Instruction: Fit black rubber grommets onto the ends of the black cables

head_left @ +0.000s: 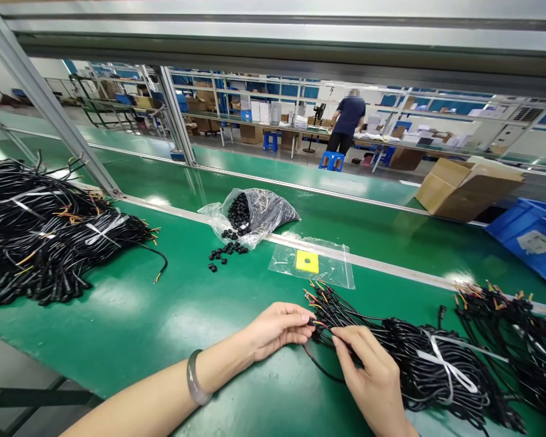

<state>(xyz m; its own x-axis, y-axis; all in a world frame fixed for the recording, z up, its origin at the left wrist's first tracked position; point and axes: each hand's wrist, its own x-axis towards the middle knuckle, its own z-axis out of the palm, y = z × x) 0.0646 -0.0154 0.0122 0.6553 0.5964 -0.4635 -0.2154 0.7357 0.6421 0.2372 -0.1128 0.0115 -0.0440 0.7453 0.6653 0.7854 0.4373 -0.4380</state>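
Between finger and thumb my left hand pinches a small black cap. Coloured wire ends, yellow and red, run from that cap toward my right hand, whose thumb and forefinger are closed on the black cable they belong to. Just behind both hands lies a bundle of black cables, tied with a white strip, its bare orange and red wire ends fanned out to the left. An open plastic bag of black caps lies farther back, with several loose caps spilled before it.
Left stands a large heap of tied black cables. More cables lie at far right. A clear zip bag with a yellow piece, a cardboard box and a blue bin are behind. A person stands across the room.
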